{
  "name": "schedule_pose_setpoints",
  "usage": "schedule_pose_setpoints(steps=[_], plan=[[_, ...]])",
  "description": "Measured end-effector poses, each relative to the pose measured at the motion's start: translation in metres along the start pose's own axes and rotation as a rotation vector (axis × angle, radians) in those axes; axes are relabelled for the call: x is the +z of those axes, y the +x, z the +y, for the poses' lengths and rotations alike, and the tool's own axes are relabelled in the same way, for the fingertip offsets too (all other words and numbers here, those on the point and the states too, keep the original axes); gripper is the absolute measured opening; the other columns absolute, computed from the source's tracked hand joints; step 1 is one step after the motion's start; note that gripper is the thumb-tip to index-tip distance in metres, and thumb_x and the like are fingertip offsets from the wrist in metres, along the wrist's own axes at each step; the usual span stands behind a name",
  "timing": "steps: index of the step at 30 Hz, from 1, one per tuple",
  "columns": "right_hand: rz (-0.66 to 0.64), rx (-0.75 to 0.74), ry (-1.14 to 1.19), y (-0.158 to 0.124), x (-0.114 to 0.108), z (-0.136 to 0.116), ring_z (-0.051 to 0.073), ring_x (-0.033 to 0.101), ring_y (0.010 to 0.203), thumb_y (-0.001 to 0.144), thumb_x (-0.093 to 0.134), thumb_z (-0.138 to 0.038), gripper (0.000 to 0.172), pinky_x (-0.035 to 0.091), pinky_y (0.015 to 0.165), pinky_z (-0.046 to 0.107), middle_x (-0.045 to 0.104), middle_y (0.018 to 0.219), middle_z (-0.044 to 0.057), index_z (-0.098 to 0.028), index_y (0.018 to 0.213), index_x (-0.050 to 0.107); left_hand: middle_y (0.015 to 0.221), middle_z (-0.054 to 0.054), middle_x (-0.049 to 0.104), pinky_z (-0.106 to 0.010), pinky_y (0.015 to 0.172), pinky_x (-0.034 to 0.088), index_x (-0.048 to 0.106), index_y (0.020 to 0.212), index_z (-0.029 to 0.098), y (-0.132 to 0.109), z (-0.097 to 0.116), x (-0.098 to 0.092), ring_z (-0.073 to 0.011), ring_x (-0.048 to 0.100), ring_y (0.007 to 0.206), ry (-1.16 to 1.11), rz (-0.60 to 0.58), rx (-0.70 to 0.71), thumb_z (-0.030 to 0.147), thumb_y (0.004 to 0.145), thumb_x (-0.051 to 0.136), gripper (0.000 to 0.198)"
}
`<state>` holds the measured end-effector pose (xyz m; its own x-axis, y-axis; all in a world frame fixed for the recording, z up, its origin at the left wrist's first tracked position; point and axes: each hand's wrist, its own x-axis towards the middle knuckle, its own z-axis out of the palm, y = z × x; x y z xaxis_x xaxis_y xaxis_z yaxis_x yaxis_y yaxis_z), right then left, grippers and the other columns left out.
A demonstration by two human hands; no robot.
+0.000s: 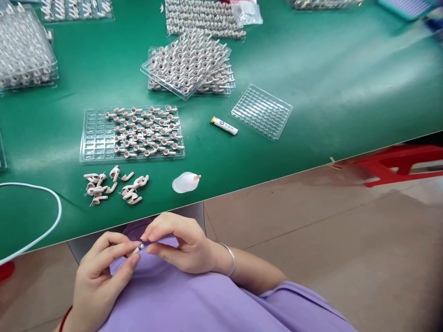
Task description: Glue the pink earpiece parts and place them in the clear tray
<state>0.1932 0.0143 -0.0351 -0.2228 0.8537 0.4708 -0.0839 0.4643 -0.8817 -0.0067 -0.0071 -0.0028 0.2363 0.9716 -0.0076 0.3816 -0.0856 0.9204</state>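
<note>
Low over my lap, my left hand [107, 272] is closed, thumb and fingers pinching a small white earbud housing [137, 250] with a dark band near its tip. Most of the piece is hidden by the fingers. Just to its right, my right hand [183, 244] has its thumb and forefinger spread apart close to the tip, with nothing visible between them. Loose earbud housings [98, 189] lie in two small piles on the green table, some with thin wires. Behind them a clear plastic tray [93, 138] is partly filled with more housings.
A small squeeze bottle [187, 182] lies near the table edge. Farther back are a white lighter [224, 125], a clear tray [262, 112] and stacked filled trays [187, 62]. A white cable [57, 212] curves at left. A red stool [401, 163] stands at right.
</note>
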Motion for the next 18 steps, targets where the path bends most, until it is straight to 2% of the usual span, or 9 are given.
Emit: schedule_pose_setpoints(steps=[6, 10, 18], plan=[[0.0, 0.021, 0.071, -0.0014, 0.0035, 0.0013, 0.012, 0.07, 0.082, 0.088, 0.066, -0.018, 0.014, 0.06, 0.074, 0.025, 0.071, 0.087, 0.006, -0.018, 0.096, 0.056, 0.088, -0.002, 0.063, -0.02, 0.06, 0.051, 0.074, 0.101, 0.029, -0.0004, -0.0012, -0.0015, -0.0134, 0.063, 0.074, 0.092, 0.003, 0.1, 0.014, 0.08, 0.069, 0.026], [0.002, 0.023, 0.091, -0.0011, 0.0033, 0.0012, 0.012, 0.07, 0.081, 0.087, 0.067, -0.017, 0.015, 0.06, 0.074, 0.025, 0.071, 0.087, 0.006, -0.018, 0.097, 0.055, 0.09, -0.002, 0.062, -0.017, 0.056, 0.05, 0.072, 0.103, 0.029, -0.0009, -0.0027, -0.0015, -0.0122, 0.063, 0.074, 0.156, -0.006, 0.142, 0.011, 0.08, 0.069, 0.029], [0.008, 0.031, 0.083, -0.0028, 0.0058, 0.0028, 0.011, 0.069, 0.076, 0.089, 0.064, -0.019, 0.016, 0.059, 0.07, 0.023, 0.068, 0.083, 0.003, -0.019, 0.097, 0.051, 0.088, -0.001, 0.065, -0.018, 0.061, 0.052, 0.074, 0.101, 0.028, -0.0003, 0.0022, -0.0018, -0.0122, 0.065, 0.072, 0.23, 0.017, 0.204, 0.012, 0.079, 0.069, 0.028]])
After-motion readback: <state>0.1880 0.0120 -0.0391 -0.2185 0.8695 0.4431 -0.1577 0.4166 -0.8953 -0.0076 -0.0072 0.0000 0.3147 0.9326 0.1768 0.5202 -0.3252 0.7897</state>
